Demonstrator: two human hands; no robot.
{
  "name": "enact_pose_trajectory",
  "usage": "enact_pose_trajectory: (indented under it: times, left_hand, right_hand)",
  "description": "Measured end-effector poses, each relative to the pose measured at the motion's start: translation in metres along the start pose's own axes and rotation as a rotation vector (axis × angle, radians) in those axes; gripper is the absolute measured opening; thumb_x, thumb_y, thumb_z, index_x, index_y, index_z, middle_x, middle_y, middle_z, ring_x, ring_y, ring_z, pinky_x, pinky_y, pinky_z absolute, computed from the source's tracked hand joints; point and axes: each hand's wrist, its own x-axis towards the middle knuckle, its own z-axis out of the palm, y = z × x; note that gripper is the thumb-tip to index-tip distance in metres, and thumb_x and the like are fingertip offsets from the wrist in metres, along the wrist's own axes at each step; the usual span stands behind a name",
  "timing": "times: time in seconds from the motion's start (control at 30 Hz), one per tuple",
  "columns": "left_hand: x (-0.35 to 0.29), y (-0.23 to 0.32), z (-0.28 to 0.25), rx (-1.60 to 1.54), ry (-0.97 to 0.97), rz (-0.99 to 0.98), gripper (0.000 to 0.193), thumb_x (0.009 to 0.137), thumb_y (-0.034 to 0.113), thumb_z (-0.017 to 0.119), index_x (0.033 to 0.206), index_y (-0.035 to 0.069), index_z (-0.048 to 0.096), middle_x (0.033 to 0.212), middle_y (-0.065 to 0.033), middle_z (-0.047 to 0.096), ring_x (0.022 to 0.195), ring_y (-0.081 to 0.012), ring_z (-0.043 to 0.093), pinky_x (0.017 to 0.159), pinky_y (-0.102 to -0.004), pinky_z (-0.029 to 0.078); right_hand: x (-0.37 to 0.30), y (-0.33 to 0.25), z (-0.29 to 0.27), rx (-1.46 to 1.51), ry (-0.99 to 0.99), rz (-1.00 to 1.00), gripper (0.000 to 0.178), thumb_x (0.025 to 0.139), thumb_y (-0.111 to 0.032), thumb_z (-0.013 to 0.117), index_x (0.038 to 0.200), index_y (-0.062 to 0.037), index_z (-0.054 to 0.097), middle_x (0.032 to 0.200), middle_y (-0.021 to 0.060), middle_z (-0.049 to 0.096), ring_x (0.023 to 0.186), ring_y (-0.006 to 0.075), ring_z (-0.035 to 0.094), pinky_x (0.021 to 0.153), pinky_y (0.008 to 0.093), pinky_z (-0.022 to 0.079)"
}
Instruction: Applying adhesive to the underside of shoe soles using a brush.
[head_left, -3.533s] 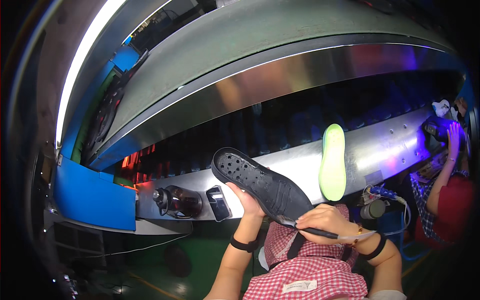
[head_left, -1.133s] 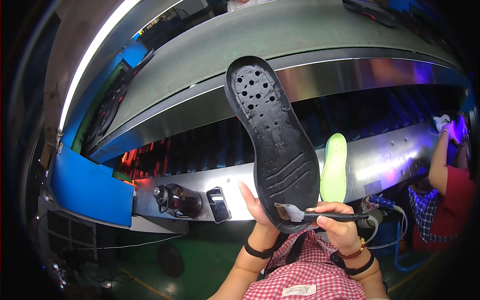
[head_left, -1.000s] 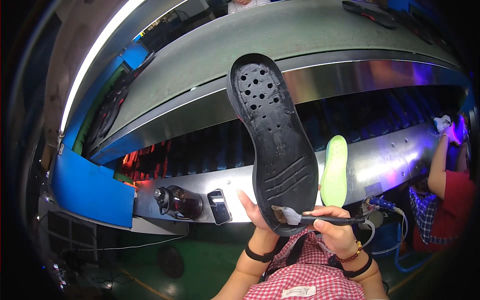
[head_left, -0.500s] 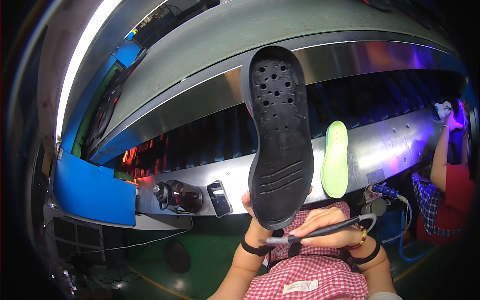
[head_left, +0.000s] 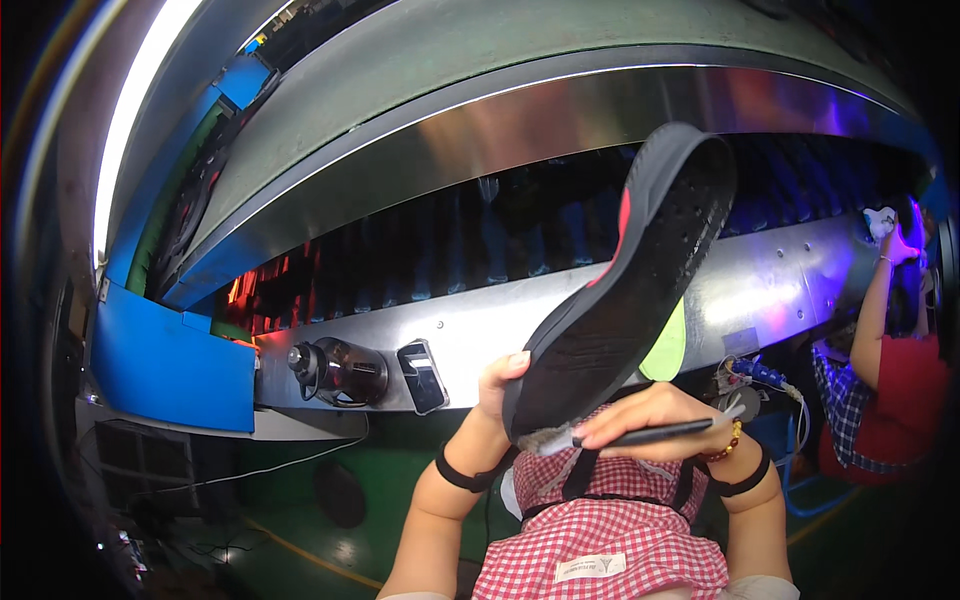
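My left hand (head_left: 498,385) is closed round the near left edge of a black shoe sole (head_left: 620,300), its thumb on the rim. The sole is tilted, its far end up and to the right, showing a red patch on its left side wall. In my right hand (head_left: 655,415) is a brush (head_left: 665,433) with a black handle, gripped near its head. Its pale bristles lie at the sole's near end; I cannot tell whether they touch. Partly hidden behind the black sole, a bright green sole (head_left: 665,347) lies on the metal ledge (head_left: 480,340).
A dark bottle (head_left: 350,375) and a phone (head_left: 423,377) are on the ledge to the left. Beyond runs a green conveyor belt (head_left: 400,130). At left stands a blue machine housing (head_left: 170,375). Another person's arm (head_left: 875,300) reaches in at far right.
The black sole has tipped onto a slant, its far end swinging right and now overlapping the green sole. The brush has moved to the sole's near end. The view has shifted slightly.
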Motion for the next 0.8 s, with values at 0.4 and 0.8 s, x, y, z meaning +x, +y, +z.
enact_pose_trajectory:
  times: [0.4, 0.8]
  left_hand:
    - [-0.010, 0.023, 0.037, 0.288, 0.257, -0.315, 0.061, 0.086, 0.029, 0.059, 0.132, -0.008, 0.046, 0.121, -0.0214, 0.060, 0.103, -0.0276, 0.063, 0.094, -0.0355, 0.049]
    - [-0.024, 0.025, 0.053, 0.440, 0.270, -0.450, 0.058, 0.089, 0.033, 0.058, 0.133, -0.004, 0.047, 0.119, -0.0195, 0.061, 0.101, -0.0220, 0.063, 0.087, -0.0303, 0.050]
  right_hand:
    - [-0.005, -0.016, -0.010, -0.103, -0.173, -0.061, 0.027, 0.080, -0.004, 0.069, 0.107, -0.0037, 0.069, 0.114, 0.0128, 0.068, 0.102, 0.0279, 0.067, 0.085, 0.0337, 0.055]
    - [-0.005, -0.031, -0.024, -0.371, -0.190, 0.022, 0.029, 0.080, -0.006, 0.065, 0.108, -0.0108, 0.068, 0.112, 0.0058, 0.069, 0.091, 0.0232, 0.070, 0.074, 0.0309, 0.057]
